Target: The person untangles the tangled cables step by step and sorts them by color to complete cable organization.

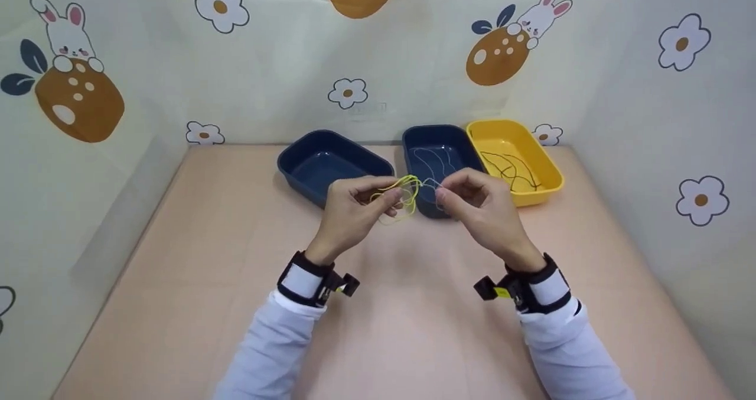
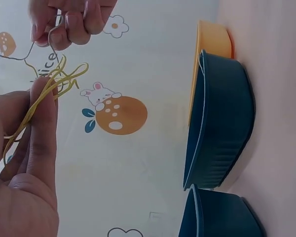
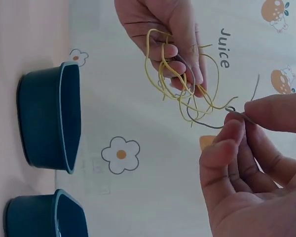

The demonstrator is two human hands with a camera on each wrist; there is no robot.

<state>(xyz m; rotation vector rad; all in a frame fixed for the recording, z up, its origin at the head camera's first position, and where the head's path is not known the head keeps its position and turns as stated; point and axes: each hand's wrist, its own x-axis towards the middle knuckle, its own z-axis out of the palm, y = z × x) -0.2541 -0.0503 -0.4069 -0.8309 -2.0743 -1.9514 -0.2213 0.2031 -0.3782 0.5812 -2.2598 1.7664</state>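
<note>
My left hand (image 1: 357,208) pinches a loose bundle of yellow cord (image 1: 409,182) between thumb and fingers, with several loops hanging out past the fingertips. My right hand (image 1: 485,211) pinches a thin grey cord (image 3: 244,114) between thumb and forefinger. The grey cord runs from there into the yellow loops, so the two colours are tangled together. Both hands are raised above the table, fingertips a short way apart, in front of the middle blue tray in the head view. Part of the yellow bundle is hidden behind the left fingers.
At the back stand a blue tray (image 1: 295,172) on the left, a second blue tray (image 1: 434,129) holding pale grey cord (image 1: 431,161), and a yellow tray (image 1: 552,178) with dark cord (image 1: 511,166) inside. The trays rest on a pinkish table (image 1: 236,270) near a patterned backdrop.
</note>
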